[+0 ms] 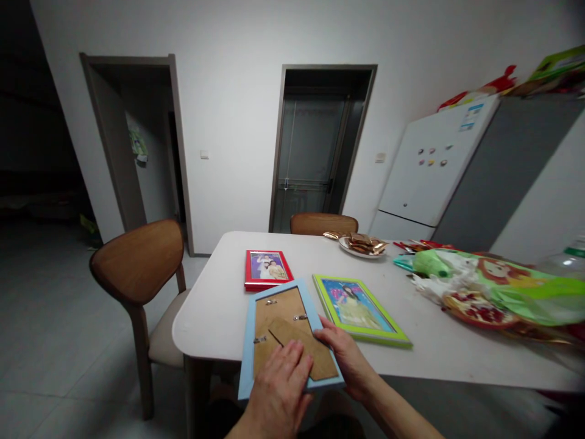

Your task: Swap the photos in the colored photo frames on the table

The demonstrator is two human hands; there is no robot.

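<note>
A light blue picture frame (247, 350) is tilted at the table's front edge, its brown backing board and metal clips facing up. My left hand (281, 381) lies over the lower part of the backing, fingers stretched across the brown stand flap (315, 360). Wrapped round the frame's right edge is my right hand (342, 353). Behind the blue frame lies a red picture frame (267, 269) with a photo of people. A green picture frame (361, 310) with a photo of a person in a pale dress rests to the right, close to my right hand.
On the white table (210, 305) stand a plate of wrapped snacks (363, 245) and, at the right, green plastic bags (534, 296) beside an opened pomegranate (479, 310). Wooden chairs (141, 262) stand at the left and behind the table. A fridge (429, 164) is at the back right.
</note>
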